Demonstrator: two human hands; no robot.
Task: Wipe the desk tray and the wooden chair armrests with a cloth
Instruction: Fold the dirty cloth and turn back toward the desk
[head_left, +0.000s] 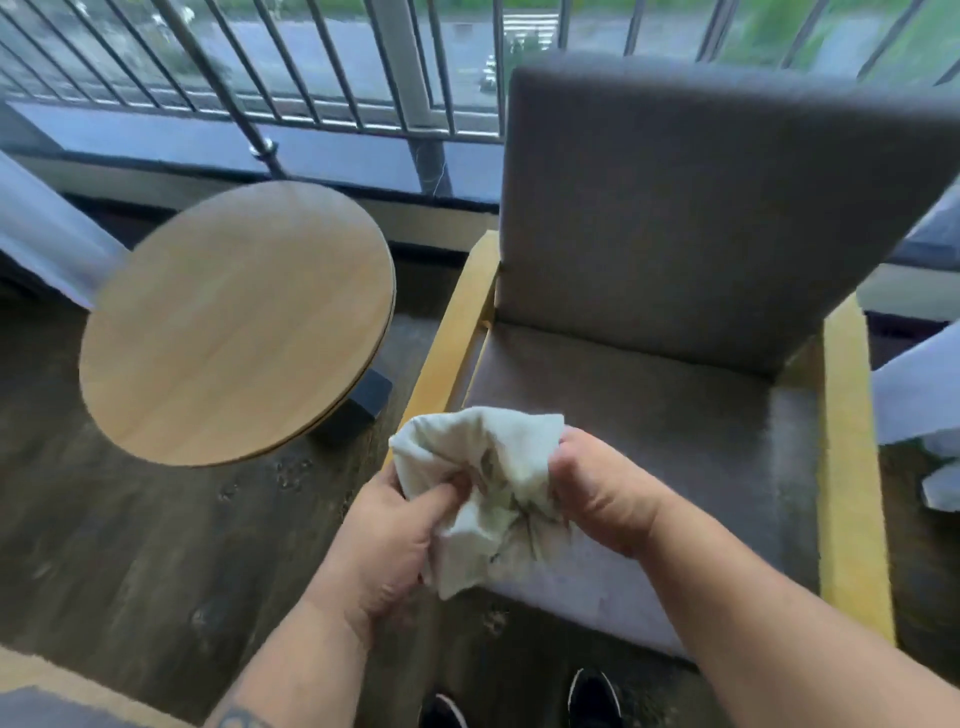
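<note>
Hands met in the lower middle of the view, both closed on a crumpled off-white cloth (483, 488) with greyish soiled streaks; the left hand (384, 540) pinched the cloth's lower left folds between thumb and fingers, and the right hand (597, 493) was fisted around its right side, knuckles towards the camera; the cloth was bunched between them and held in the air over the front left corner of the chair seat, touching neither armrest; a dark tattoo mark showed on the left forearm at the bottom edge.

Behind the cloth stood an armchair with grey fabric cushions (701, 218) and a pale yellow wooden frame; its left wooden armrest (457, 332) ran from beside the backrest down towards the cloth, its front end hidden behind the fabric; its right wooden armrest (852, 467) ran along the far side of the seat, well apart from both hands; the seat cushion looked lighter and slightly dusty near its front edge.

To the left of the chair stood a round light-wood side table (234, 322) on a dark base, its top bare; dark wood-patterned flooring (130, 545) lay beneath, with faint smudged marks near the table; two black shoes (595, 696) showed at the bottom between the forearms; a metal railing with thin vertical bars (322, 67) ran across the top before blurred greenery and a grey surface outside; pale sheer curtains (41, 228) hung at the left and right edges; no desk tray could be made out.
</note>
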